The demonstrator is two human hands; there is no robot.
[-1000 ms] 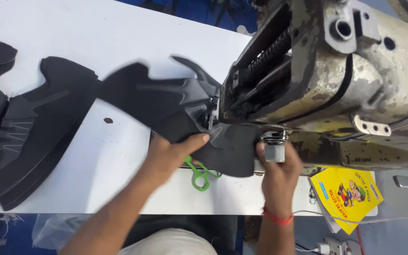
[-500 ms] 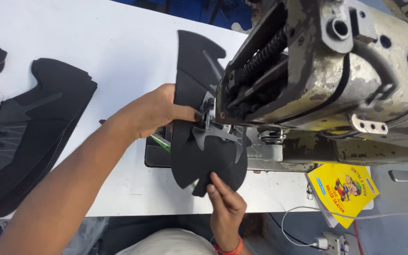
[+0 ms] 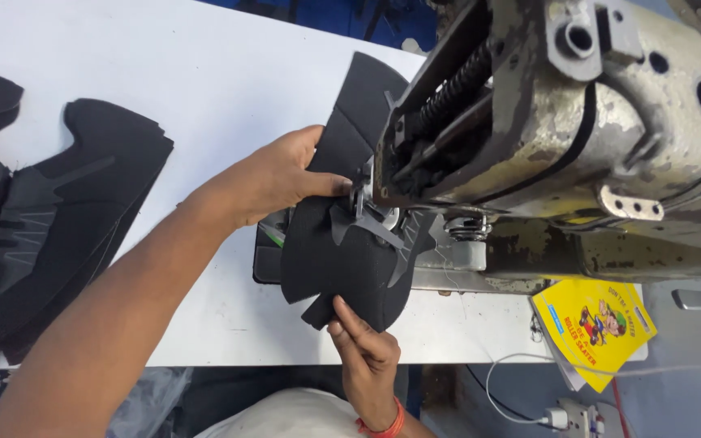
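A white table [image 3: 204, 73] carries a stack of black cut pieces [image 3: 50, 219] and a sewing machine [image 3: 578, 138].

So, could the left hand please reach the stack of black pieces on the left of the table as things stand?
Probably yes: the left hand rests on the black piece at the sewing machine, and only bare table lies between it and the stack.
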